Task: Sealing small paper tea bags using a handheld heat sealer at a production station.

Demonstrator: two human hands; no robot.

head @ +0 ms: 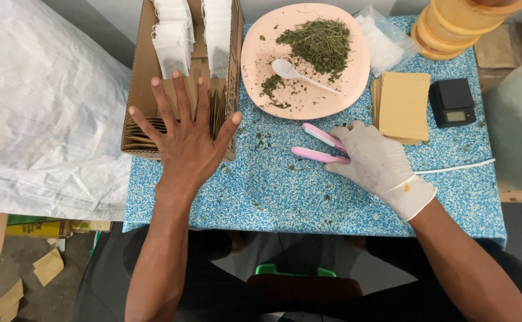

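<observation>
Blue speckled table (284, 191), left hand (186, 140) splayed over cardboard box (135, 77), gloved right hand (374, 158) gripping pink sealer (317, 146).

Table (284, 191) with blue-and-white speckled covering; loose green herb crumbs scattered over it. Landmark: round pink plate (356, 71), at the far middle, carrying dried green herb and a white spoon. Left of plate: open cardboard box (134, 89) at the table's left edge. Right of plate: stack of tan paper envelopes (404, 104); beyond that, small black digital scale (451, 101). Behind plate to the right: clear plastic bag (386, 42). In front of plate: pink handheld sealer (317, 146), and a white cord (457, 167) running toward the right edge.
</observation>
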